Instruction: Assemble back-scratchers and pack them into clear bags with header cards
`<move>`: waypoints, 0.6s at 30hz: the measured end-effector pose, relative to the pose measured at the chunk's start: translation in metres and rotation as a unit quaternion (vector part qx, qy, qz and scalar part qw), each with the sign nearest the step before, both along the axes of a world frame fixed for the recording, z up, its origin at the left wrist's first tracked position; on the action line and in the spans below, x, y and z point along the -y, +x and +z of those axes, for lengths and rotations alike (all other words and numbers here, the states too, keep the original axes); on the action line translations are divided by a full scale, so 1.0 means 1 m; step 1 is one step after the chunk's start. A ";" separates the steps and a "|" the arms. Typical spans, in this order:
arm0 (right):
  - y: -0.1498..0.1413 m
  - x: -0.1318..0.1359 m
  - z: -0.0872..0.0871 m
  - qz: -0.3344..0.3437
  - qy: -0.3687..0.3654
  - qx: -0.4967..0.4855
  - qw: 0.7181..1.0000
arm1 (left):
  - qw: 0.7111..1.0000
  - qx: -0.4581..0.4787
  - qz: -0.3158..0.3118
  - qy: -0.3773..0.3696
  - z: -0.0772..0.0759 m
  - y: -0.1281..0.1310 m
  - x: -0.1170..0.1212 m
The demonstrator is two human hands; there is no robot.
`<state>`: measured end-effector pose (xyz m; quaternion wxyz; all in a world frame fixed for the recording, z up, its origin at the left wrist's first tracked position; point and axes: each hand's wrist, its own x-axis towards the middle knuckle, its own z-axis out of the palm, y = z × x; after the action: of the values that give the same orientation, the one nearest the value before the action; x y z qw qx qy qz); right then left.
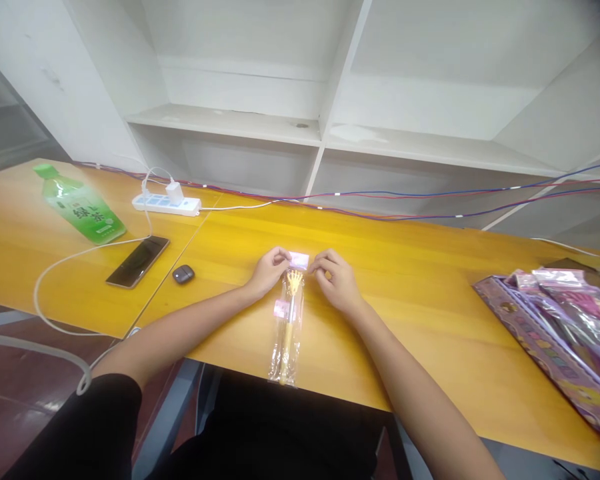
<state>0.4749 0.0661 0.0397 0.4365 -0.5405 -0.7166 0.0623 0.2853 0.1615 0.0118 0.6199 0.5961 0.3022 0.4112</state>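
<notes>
A yellow back scratcher [289, 327] with a hand-shaped end lies on the table in a clear plastic bag. Its handle points toward me, and the lower end of the bag reaches the table's front edge. The pink-and-white header card [299, 261] is at the far end of the bag. My left hand [270, 272] pinches the card's left edge between thumb and fingers. At the card's right edge, my right hand [337, 280] has its fingers curled and thumb and fingertip close together. Whether these fingertips grip the card is unclear.
On the left are a green bottle [85, 207], a phone [138, 262], a small black case [183, 274] and a white power strip [166, 204] with a cable. A purple box [540, 347] of packaged items stands right. White shelving [230, 123] and cables run behind.
</notes>
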 end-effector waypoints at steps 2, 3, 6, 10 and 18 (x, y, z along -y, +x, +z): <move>-0.004 0.002 0.005 0.028 -0.071 -0.004 0.997 | 1.000 -0.011 -0.002 0.000 0.002 -0.001 -0.001; -0.006 0.003 0.009 0.038 -0.114 0.002 0.993 | 1.000 -0.011 0.001 0.003 0.004 -0.002 -0.001; -0.018 0.009 0.023 0.027 -0.223 0.009 0.974 | 1.000 0.010 0.024 0.011 0.010 -0.004 -0.004; -0.037 0.021 0.037 -0.036 -0.297 -0.010 0.954 | 0.998 0.038 0.041 -0.018 0.010 -0.004 -0.007; -0.021 0.071 0.010 -0.113 -0.313 -0.088 0.939 | 0.963 -0.117 -0.155 0.186 0.004 -0.001 0.026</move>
<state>0.4535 -0.0046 0.0493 0.3108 -0.7199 -0.5534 0.2809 0.2846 0.1353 0.0157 0.5145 0.7845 0.1941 0.2866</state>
